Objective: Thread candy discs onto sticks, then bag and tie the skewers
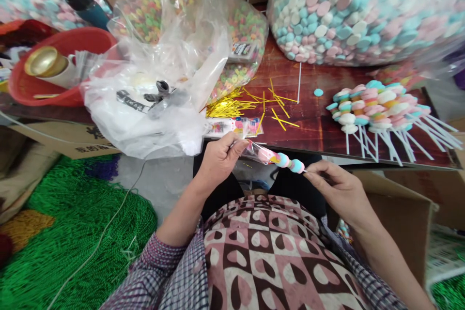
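Candy skewer going into a clear wrapper

Left hand [220, 157] is pinching the little plastic sleeve [256, 151], right hand [332, 186] is gripping the stick of the candy skewer [286, 161], both hovering just below the desk [312, 121] edge, near the finished skewers [374, 104].

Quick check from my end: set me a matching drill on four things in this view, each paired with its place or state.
Things:
1. candy skewer
2. gold twist ties
3. finished skewers
4. red basin

Places or states:
A. far left of the table, a gold-capped bottle inside
B. piled at the table's right end, sticks pointing right
C. held between both hands, tip in a clear sleeve
D. scattered mid-table beside the crumpled plastic bag

Pairs: 1-C, 2-D, 3-B, 4-A
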Demonstrator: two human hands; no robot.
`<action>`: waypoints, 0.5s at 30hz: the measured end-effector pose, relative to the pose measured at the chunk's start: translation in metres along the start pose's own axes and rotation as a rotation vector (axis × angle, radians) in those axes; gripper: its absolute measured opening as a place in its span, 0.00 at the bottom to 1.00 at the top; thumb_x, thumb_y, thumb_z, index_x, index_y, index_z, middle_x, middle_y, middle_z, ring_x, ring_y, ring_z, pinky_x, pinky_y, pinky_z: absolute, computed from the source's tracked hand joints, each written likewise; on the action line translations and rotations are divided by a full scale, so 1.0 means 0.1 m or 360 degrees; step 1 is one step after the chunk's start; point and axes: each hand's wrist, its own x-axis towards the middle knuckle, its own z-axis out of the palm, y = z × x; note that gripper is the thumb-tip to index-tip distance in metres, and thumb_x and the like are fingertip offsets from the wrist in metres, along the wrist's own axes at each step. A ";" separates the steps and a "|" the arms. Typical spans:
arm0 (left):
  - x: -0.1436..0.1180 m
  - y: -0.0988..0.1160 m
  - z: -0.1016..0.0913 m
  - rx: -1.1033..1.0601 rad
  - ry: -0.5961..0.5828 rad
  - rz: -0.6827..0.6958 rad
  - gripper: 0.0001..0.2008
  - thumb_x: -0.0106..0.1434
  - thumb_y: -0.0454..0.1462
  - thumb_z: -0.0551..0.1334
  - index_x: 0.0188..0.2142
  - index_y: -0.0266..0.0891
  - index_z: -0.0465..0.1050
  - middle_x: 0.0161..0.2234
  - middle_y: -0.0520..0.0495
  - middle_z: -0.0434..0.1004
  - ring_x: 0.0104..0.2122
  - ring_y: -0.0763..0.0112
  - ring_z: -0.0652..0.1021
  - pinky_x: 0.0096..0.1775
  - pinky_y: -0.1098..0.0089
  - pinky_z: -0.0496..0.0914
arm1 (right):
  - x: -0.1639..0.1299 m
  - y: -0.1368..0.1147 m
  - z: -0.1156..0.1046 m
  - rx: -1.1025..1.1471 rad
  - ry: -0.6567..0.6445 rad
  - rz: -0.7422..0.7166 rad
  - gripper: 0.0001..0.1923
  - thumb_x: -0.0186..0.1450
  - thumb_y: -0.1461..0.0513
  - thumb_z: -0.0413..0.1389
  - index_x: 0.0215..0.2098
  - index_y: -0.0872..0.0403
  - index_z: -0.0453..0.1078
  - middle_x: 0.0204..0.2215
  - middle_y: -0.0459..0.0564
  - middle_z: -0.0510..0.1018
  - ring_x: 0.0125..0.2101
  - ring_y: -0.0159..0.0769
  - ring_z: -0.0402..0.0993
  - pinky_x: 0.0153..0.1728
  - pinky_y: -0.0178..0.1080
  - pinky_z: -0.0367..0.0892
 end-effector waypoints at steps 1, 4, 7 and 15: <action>-0.01 0.00 -0.01 -0.0029 -0.0032 -0.0014 0.19 0.67 0.50 0.57 0.27 0.39 0.65 0.20 0.55 0.63 0.23 0.77 0.62 0.28 0.74 0.58 | 0.00 0.01 0.02 0.0005 0.0009 -0.0002 0.13 0.63 0.50 0.60 0.30 0.50 0.73 0.25 0.45 0.73 0.26 0.34 0.70 0.28 0.36 0.68; -0.03 0.01 -0.04 -0.0105 -0.0123 -0.0056 0.16 0.67 0.48 0.58 0.29 0.40 0.67 0.21 0.55 0.65 0.23 0.77 0.65 0.30 0.74 0.60 | -0.01 0.02 0.08 0.0041 -0.0005 0.0021 0.14 0.62 0.49 0.61 0.30 0.51 0.73 0.25 0.45 0.72 0.26 0.34 0.70 0.28 0.36 0.68; -0.06 -0.01 -0.06 -0.0247 -0.0129 -0.0129 0.14 0.66 0.47 0.61 0.31 0.40 0.68 0.21 0.56 0.66 0.23 0.77 0.67 0.30 0.74 0.61 | -0.02 0.01 0.11 0.0138 -0.0103 0.0137 0.14 0.63 0.49 0.60 0.31 0.50 0.75 0.25 0.46 0.73 0.26 0.34 0.69 0.27 0.36 0.68; 0.05 0.06 -0.03 -0.1390 -0.0105 -0.0459 0.15 0.59 0.47 0.68 0.41 0.41 0.76 0.29 0.50 0.74 0.29 0.74 0.75 0.35 0.71 0.70 | 0.00 0.03 0.19 0.0356 -0.0073 0.0224 0.13 0.64 0.50 0.60 0.31 0.51 0.77 0.21 0.44 0.71 0.23 0.31 0.66 0.24 0.35 0.64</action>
